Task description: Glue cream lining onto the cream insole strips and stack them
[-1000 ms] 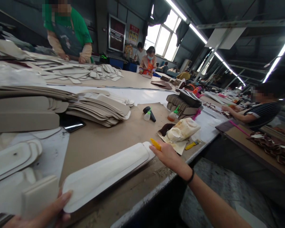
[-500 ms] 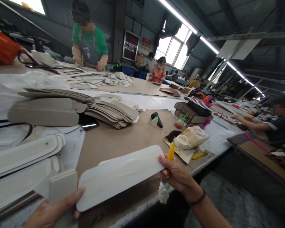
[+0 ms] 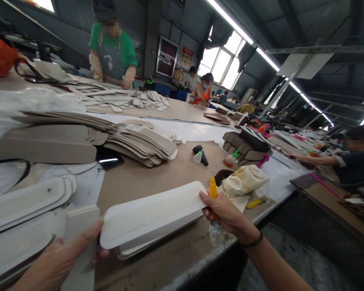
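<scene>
I hold a long white rounded-end panel point(image 3: 153, 212) lifted off the brown worktable point(image 3: 157, 173), one hand at each end. My left hand point(image 3: 59, 258) grips its near end, thumb on top, with a small white block point(image 3: 79, 224) beside it. My right hand point(image 3: 223, 210) pinches the far end and also holds a yellow-handled brush point(image 3: 212, 192), whose bristles hang below the hand. A second white panel point(image 3: 157, 238) lies on the table under the lifted one.
Stacks of beige panels point(image 3: 139, 143) and white panels point(image 3: 24, 200) lie to the left. A phone point(image 3: 109, 159), glue bottles point(image 3: 198, 155), a stained white jug point(image 3: 244, 180) and a yellow tool point(image 3: 256, 202) sit ahead. Co-workers stand at the far table; one sits at right point(image 3: 352, 161).
The white panel went from lying on the table to being lifted in both hands. My right hand turned the yellow brush upright. The view swung slightly left.
</scene>
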Demonstrator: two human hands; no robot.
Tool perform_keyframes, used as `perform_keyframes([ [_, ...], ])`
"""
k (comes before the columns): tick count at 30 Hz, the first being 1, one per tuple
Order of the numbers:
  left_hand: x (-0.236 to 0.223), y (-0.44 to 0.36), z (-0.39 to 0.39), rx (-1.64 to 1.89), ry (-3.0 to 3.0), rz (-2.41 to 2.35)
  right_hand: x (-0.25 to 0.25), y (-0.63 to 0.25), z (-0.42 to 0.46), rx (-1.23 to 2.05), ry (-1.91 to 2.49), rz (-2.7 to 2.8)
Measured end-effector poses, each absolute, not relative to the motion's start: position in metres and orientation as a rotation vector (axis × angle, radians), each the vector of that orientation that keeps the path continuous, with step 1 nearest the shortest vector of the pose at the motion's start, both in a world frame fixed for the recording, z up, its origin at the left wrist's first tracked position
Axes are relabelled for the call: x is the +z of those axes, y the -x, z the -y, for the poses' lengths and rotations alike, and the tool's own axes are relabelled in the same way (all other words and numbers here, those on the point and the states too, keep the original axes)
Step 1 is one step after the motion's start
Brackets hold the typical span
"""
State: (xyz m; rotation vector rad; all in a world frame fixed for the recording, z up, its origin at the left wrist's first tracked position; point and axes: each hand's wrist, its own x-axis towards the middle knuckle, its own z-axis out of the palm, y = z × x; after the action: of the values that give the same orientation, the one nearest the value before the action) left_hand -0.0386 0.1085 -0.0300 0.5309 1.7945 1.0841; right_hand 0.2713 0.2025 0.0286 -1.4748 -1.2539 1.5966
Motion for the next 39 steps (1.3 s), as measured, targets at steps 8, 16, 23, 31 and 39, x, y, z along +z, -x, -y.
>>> perform_keyframes([
  [8, 0.012, 0.04, -0.143, 1.056, -0.644, -1.8, 0.062, -0.268, -0.252, 0.641, 1.67, 1.818],
  [16, -0.028, 0.035, -0.105, 0.881, -1.022, -1.869, 0.062, -0.231, -0.201, 0.883, 1.349, 1.579],
  [23, -0.034, 0.017, -0.092, 0.925, -0.974, -1.76, 0.024, -0.173, -0.169, 1.406, 1.139, 1.307],
  [31, -0.032, 0.008, -0.093, 1.045, -0.867, -1.664, 0.014, -0.165, -0.157, 1.525, 1.259, 1.345],
  [39, -0.018, 0.002, -0.089, 1.11, -0.789, -1.649, 0.019, -0.167, -0.153, 1.422, 1.318, 1.445],
])
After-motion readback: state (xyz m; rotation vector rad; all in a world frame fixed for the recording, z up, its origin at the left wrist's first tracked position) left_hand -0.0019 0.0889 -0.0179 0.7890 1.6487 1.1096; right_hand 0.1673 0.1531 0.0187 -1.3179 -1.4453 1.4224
